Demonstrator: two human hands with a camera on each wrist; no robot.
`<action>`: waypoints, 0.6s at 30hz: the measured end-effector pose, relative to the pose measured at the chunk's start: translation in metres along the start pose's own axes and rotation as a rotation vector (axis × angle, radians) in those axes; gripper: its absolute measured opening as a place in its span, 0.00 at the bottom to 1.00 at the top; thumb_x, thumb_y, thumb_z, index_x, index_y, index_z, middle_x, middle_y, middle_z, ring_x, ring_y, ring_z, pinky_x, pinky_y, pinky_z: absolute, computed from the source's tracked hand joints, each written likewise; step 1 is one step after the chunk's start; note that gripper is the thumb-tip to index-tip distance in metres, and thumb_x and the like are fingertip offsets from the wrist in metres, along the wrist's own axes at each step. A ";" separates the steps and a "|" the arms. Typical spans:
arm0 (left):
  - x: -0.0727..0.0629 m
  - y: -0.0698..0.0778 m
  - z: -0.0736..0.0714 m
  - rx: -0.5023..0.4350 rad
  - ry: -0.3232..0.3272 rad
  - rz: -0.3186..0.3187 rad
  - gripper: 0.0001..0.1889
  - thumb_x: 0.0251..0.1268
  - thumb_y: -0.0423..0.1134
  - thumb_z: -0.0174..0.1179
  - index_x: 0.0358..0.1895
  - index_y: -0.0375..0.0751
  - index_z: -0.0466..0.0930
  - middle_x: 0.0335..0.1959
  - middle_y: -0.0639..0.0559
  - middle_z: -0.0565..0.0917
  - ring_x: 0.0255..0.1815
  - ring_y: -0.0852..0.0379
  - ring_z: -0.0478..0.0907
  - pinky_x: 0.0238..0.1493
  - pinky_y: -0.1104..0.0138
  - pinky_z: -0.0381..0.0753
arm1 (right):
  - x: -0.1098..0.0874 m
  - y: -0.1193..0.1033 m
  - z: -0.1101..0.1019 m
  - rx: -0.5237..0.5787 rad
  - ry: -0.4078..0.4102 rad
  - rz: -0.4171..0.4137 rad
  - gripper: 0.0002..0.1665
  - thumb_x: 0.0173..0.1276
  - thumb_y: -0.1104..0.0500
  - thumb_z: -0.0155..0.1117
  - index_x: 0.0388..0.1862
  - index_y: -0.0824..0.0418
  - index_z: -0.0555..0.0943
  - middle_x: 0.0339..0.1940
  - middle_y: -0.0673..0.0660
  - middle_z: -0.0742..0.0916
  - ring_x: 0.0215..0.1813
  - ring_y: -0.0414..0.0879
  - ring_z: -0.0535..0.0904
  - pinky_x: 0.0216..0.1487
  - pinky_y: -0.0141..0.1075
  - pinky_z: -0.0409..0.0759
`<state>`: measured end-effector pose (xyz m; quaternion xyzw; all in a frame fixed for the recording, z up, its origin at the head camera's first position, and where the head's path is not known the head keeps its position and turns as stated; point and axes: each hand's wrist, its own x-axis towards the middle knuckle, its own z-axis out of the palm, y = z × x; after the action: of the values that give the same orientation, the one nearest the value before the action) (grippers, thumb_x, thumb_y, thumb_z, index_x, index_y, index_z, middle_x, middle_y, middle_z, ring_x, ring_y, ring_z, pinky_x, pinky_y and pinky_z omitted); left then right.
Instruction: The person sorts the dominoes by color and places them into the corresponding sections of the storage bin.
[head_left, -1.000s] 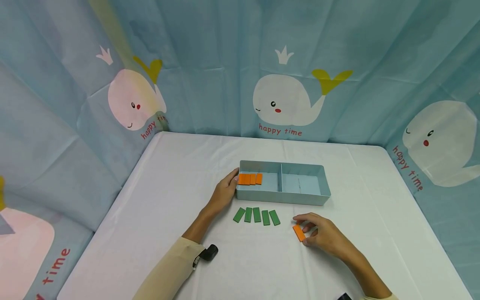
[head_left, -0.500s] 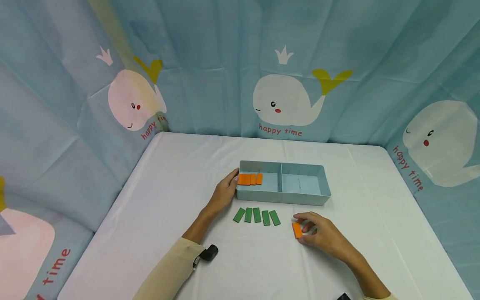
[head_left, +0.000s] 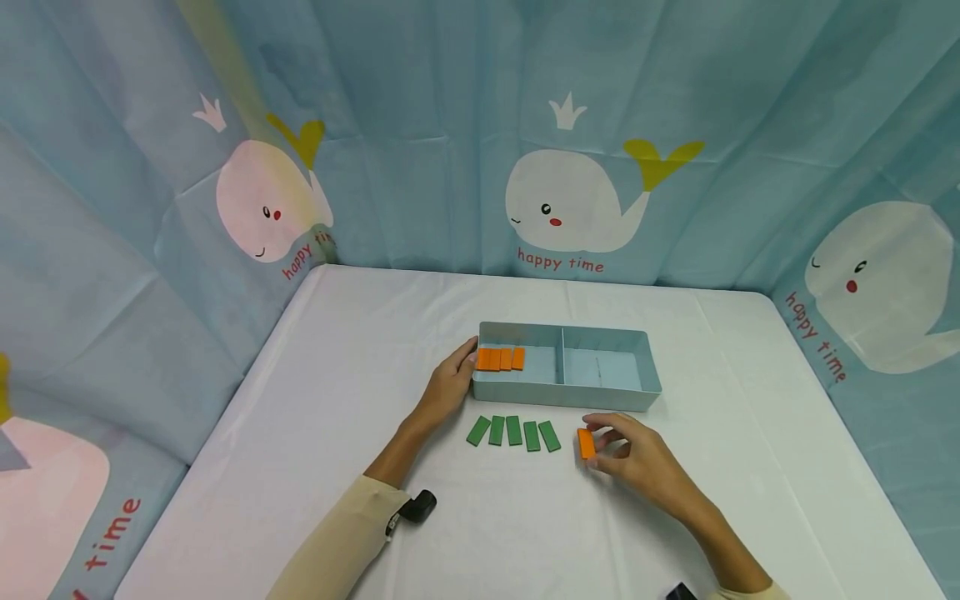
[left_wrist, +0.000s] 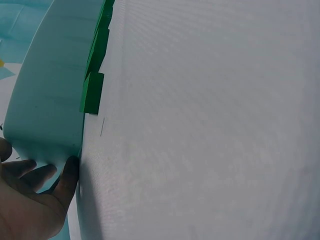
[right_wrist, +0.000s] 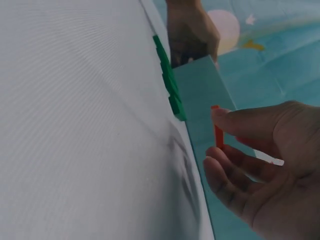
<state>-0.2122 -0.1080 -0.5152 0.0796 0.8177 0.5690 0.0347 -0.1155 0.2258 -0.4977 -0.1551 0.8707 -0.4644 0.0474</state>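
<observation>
Between thumb and fingertips, my right hand (head_left: 643, 465) pinches a thin orange rectangular block (head_left: 587, 444) in front of the box; the right wrist view shows this block (right_wrist: 218, 131) edge-on. My left hand (head_left: 444, 392) rests its fingertips against the left end wall of a blue-grey two-compartment box (head_left: 564, 397), with the thumb near the rim. Several orange blocks (head_left: 506, 359) lie side by side in the left compartment. In a loose row before the box lie several green rectangular blocks (head_left: 513, 430), close to the left of my right hand.
Everything stands on a table with a white cloth (head_left: 360, 333). A light-blue curtain (head_left: 435, 200) printed with whales surrounds it at the back and sides. A black wrist camera (head_left: 420, 505) sits at the left sleeve.
My right hand has moved slightly forward and left with the orange block, which has turned from slanted to nearly upright in the head view. The left hand and box stay put.
</observation>
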 end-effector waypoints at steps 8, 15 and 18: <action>0.000 0.000 0.000 0.002 0.000 0.007 0.29 0.90 0.46 0.42 0.85 0.38 0.58 0.85 0.46 0.63 0.86 0.46 0.56 0.85 0.48 0.56 | 0.007 -0.010 0.005 0.052 0.053 -0.056 0.32 0.60 0.69 0.81 0.65 0.63 0.83 0.59 0.57 0.87 0.48 0.44 0.88 0.42 0.34 0.91; 0.001 0.000 0.001 0.005 0.004 -0.002 0.29 0.90 0.46 0.42 0.85 0.38 0.57 0.85 0.46 0.63 0.86 0.46 0.56 0.85 0.48 0.56 | 0.013 -0.017 0.006 0.063 0.069 -0.120 0.32 0.62 0.70 0.80 0.66 0.64 0.83 0.60 0.56 0.87 0.51 0.45 0.87 0.45 0.34 0.91; 0.000 0.000 0.001 0.004 0.003 -0.006 0.29 0.90 0.46 0.42 0.85 0.38 0.57 0.85 0.46 0.63 0.86 0.46 0.56 0.85 0.48 0.56 | 0.016 -0.019 0.006 0.054 0.078 -0.156 0.32 0.62 0.69 0.80 0.65 0.64 0.83 0.60 0.56 0.87 0.51 0.46 0.87 0.46 0.33 0.90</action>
<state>-0.2122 -0.1070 -0.5154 0.0761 0.8193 0.5672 0.0351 -0.1247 0.2059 -0.4848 -0.2031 0.8443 -0.4955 -0.0186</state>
